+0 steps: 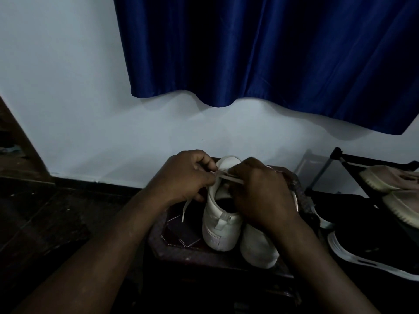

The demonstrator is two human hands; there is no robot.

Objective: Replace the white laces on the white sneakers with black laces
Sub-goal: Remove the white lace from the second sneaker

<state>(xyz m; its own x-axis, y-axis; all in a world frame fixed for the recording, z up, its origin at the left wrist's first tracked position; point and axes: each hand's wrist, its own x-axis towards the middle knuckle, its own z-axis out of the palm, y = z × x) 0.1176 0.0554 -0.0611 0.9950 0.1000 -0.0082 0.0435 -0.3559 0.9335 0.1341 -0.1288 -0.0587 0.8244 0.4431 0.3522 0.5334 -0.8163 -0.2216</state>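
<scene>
Forearms rise from 6 o'clock of my view and meet over a small dark table [179, 236] just below centre. Two white sneakers stand on it with heels toward me. I see the near sneaker [258, 248] at 5 o'clock of the far sneaker [220, 230], touching it and partly hidden under the right wrist. Over the far sneaker's opening, the left hand [183, 175] has thumb and fingers pinched together on the white lace [231, 177], whose loose end hangs down at 7 o'clock of that hand toward the tabletop. From there one strand runs taut toward 3 o'clock into the right hand [260, 191], whose fingers are curled down round it above the tongue. At 3 o'clock of the sneakers a black shoe [367, 245] with a white sole lies on the floor, and beyond it tan shoes [390, 180] rest on a dark rack. Farther back is a pale wall [68, 87], with a blue curtain [272, 53] hanging from 12 to 2 o'clock
</scene>
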